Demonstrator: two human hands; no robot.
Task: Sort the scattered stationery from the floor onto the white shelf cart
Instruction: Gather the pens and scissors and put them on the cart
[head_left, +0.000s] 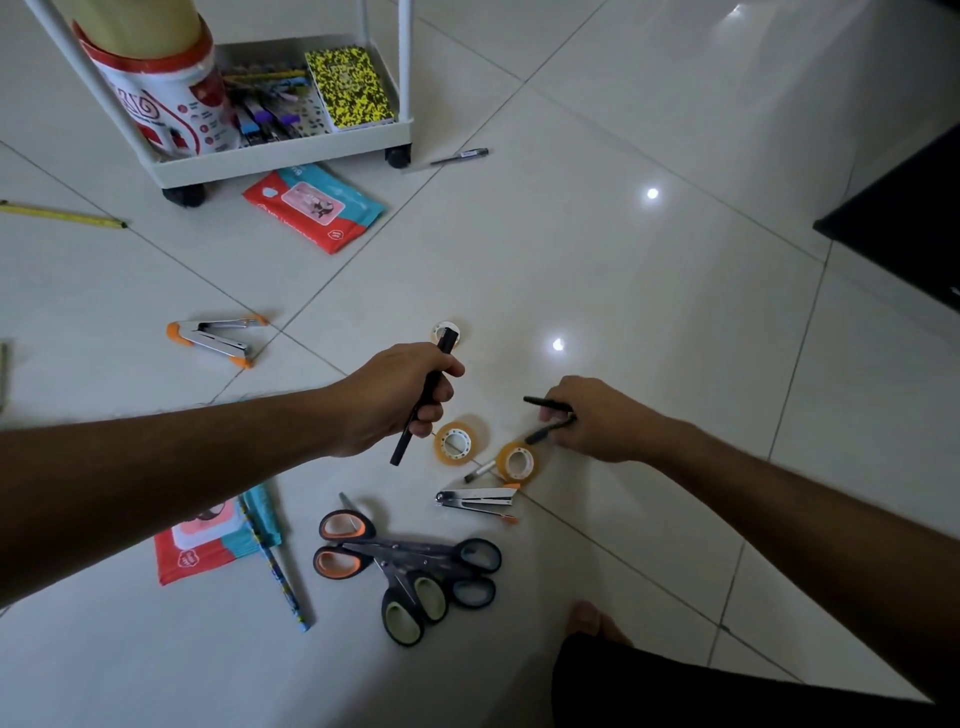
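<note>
Stationery lies scattered on the floor (649, 291); left hand (395, 397) grips a black marker (423, 402), right hand (587, 421) pinches black pens (545, 402) above tape rolls (457, 442).

The white shelf cart (270, 150) was cut off by the top edge, so only its lowest tray showed. The red and white tub (166, 98) in it lost its top to that edge too, and its label was too blurred to read. The left forearm hid much of the wipes packet (208, 551) and the upper end of the blue pencil (280, 577). The yellow pencil (62, 215) ran off the left edge. The right hand (592, 421) hid how many pens it gripped.
</note>
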